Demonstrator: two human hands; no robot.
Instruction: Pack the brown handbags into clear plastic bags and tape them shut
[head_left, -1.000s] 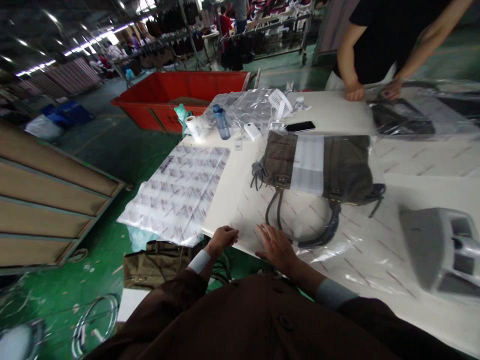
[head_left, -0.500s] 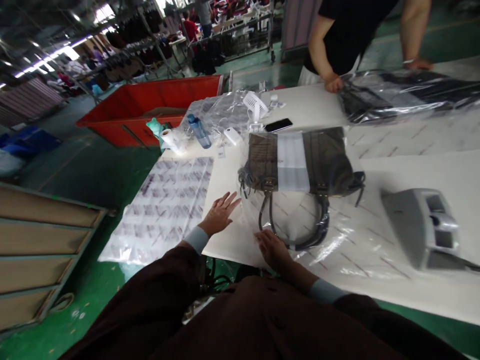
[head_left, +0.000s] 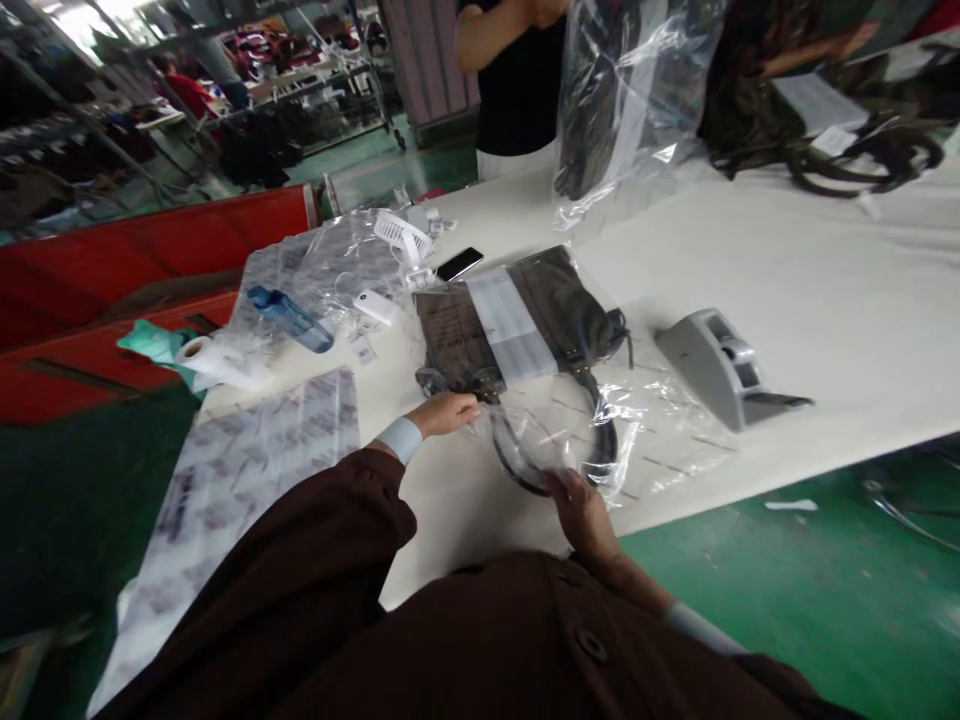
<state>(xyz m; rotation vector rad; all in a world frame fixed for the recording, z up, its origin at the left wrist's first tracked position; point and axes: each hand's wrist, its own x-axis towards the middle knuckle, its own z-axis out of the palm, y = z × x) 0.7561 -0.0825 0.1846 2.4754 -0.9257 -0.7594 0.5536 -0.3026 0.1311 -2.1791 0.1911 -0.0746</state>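
Pinching, left hand (head_left: pixel 442 413): thumb and fingers drawn together on the near left edge of the clear plastic bag (head_left: pixel 628 445), centre of the frame.
Pinching, right hand (head_left: pixel 589 515): grip narrow, fingertips on the same plastic beside the bottom of the handle loop, just below centre.
Handbag (head_left: pixel 450 325): dark brown, lying flat inside the plastic at the centre; handles (head_left: pixel 604 440) toward the wearer; white band (head_left: pixel 514 330) across its middle.
Surface (head_left: pixel 795 270): pale, running from centre to upper right; carries the handbag.
Grey device (head_left: pixel 697 365): standing right of the handbag, apart from it; function unclear.
Phone (head_left: pixel 460 264): dark screen up, just above the handbag.
Small items, upper left of the handbag: white fan (head_left: pixel 403 237), white oblong device (head_left: pixel 377 307), blue bottle (head_left: pixel 292 322) on its side.
Roll (head_left: pixel 217 362): white, left part of the frame, near the bottle.
Printed sheet (head_left: pixel 262 460): white with dark marks, lower left, hanging past the edge.
Red bin (head_left: pixel 225 240): upper left, beyond the surface.
Co-worker (head_left: pixel 517 110): top centre, black top, beside a raised plastic-wrapped dark item (head_left: pixel 592 120).
Second bag (head_left: pixel 817 165): upper right, dark, looped handles; details blurred.
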